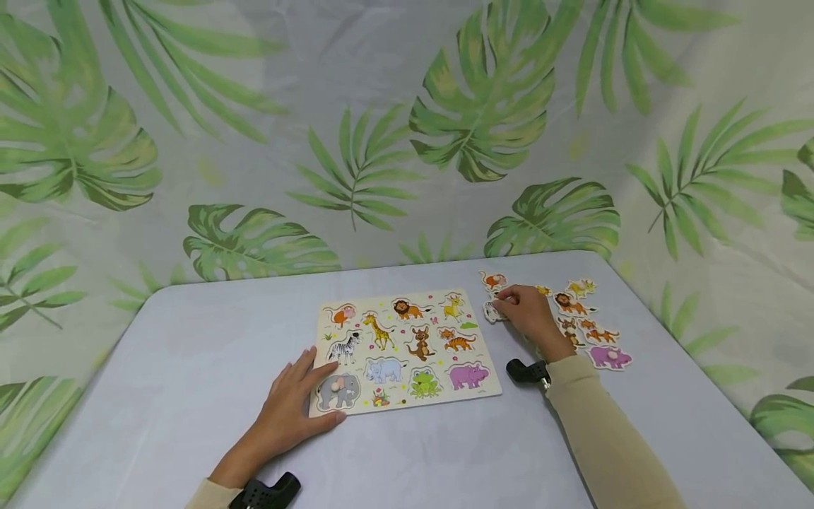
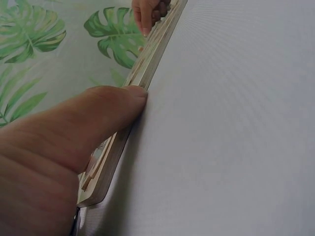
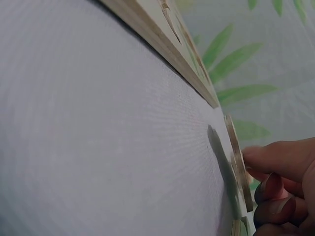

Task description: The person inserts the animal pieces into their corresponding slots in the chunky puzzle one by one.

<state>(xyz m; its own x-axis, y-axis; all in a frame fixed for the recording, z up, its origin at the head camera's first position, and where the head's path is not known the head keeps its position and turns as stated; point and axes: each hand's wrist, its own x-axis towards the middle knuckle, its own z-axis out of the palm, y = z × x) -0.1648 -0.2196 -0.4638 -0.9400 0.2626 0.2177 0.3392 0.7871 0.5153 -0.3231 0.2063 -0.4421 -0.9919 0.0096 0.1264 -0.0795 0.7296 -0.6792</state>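
The wooden animal puzzle board (image 1: 439, 408) lies on the white table. My left hand (image 1: 286, 406) rests at its front left corner, fingers spread along the left side. In the left wrist view the thumb (image 2: 110, 110) presses the board's front edge. Just right of the board, my right hand (image 1: 531, 311) pinches a zebra puzzle piece (image 1: 491, 312). The right wrist view shows this piece (image 3: 238, 162) tilted on edge above its shadow, under the fingertips. A knobbed elephant piece (image 1: 343, 397) sits in the board's front left recess.
Loose pieces lie to the right of the board: a monkey (image 1: 493, 280), a lion (image 1: 570, 304), a tiger (image 1: 599, 332), a kangaroo (image 1: 568, 329), a purple hippo (image 1: 610, 358) and a yellow animal (image 1: 581, 287). Others are partly hidden behind the right hand. A leaf-print cloth (image 1: 356, 177) hangs behind.
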